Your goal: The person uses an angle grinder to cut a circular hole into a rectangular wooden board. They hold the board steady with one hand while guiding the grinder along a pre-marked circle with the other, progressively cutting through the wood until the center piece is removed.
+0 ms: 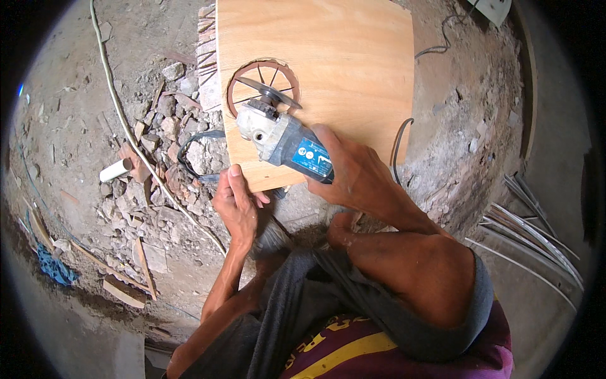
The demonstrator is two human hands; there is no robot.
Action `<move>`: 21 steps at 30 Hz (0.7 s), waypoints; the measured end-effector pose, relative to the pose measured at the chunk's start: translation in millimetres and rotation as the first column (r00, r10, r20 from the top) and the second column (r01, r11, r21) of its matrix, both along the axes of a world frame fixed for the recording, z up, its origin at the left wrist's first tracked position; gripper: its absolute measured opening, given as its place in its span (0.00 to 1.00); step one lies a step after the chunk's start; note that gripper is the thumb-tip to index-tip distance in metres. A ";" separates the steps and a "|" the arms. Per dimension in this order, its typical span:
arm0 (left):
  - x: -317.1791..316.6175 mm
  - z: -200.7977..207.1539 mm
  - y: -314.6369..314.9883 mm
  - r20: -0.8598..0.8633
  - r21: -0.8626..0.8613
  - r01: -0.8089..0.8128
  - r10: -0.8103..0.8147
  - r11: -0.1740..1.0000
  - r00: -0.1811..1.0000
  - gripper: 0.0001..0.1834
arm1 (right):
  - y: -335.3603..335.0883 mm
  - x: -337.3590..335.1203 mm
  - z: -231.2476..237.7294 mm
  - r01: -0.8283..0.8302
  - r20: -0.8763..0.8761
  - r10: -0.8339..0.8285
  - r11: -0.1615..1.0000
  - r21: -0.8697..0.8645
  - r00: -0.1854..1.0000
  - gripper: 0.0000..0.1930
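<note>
The left hand (238, 205) is bare, its thumb (236, 180) pointing up and away from the body, the fingers bent beneath in a pinch. The left forearm (224, 278) slants up from lower left, its wrist nearly straight. The right hand (356, 170), higher and also bare, is curled in a firm grip, back upward. The right forearm (410, 213) reaches in from the right, just beyond the bent right knee (420, 271)
</note>
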State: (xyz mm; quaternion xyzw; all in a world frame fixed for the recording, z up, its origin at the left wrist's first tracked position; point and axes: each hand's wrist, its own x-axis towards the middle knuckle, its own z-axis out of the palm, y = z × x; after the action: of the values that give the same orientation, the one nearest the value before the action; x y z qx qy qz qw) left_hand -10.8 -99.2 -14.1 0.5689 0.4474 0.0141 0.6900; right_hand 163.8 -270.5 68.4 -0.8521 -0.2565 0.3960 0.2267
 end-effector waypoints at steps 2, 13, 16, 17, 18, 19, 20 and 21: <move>-2.3 -2.1 0.4 0.006 0.005 0.006 -0.006 1.000 1.000 0.24 | 0.2 -1.2 -2.1 0.008 0.015 -0.009 1.000 0.023 1.000 0.40; -1.0 -1.3 -0.7 -0.003 0.013 0.012 -0.012 1.000 1.000 0.25 | 3.1 -2.1 2.9 0.023 0.026 -0.023 1.000 0.002 0.999 0.38; -0.7 -1.2 -0.9 -0.009 0.019 0.019 -0.018 1.000 1.000 0.26 | 3.9 -0.4 4.4 0.023 0.020 -0.024 1.000 0.005 1.000 0.39; -0.1 -0.7 -0.9 -0.011 0.018 0.018 -0.017 1.000 1.000 0.26 | 2.9 -1.2 2.8 0.022 0.032 -0.023 1.000 0.017 0.999 0.39; 0.0 -0.6 -0.9 -0.014 0.020 0.015 -0.014 1.000 1.000 0.26 | 1.7 -1.9 1.5 0.022 0.043 -0.023 0.999 0.029 0.999 0.39; 0.0 -0.6 -0.6 -0.017 0.021 0.012 -0.012 1.000 1.000 0.25 | 1.4 -2.0 1.1 0.020 0.031 -0.021 1.000 0.023 0.999 0.40; 0.0 -0.6 -0.3 -0.020 0.023 0.009 -0.009 1.000 1.000 0.25 | 1.5 -1.9 0.9 0.019 0.019 -0.019 1.000 0.016 1.000 0.40; 0.0 -0.4 -0.3 -0.021 0.027 0.014 -0.014 1.000 1.000 0.26 | 1.3 -2.0 0.2 0.017 0.007 -0.017 1.000 0.011 1.000 0.40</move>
State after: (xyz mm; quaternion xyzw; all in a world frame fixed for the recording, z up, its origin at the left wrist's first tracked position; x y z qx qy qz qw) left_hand -10.9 -99.5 -14.5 0.5814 0.4501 0.0094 0.6777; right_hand 161.8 -269.2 68.6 -0.8545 -0.2522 0.3896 0.2336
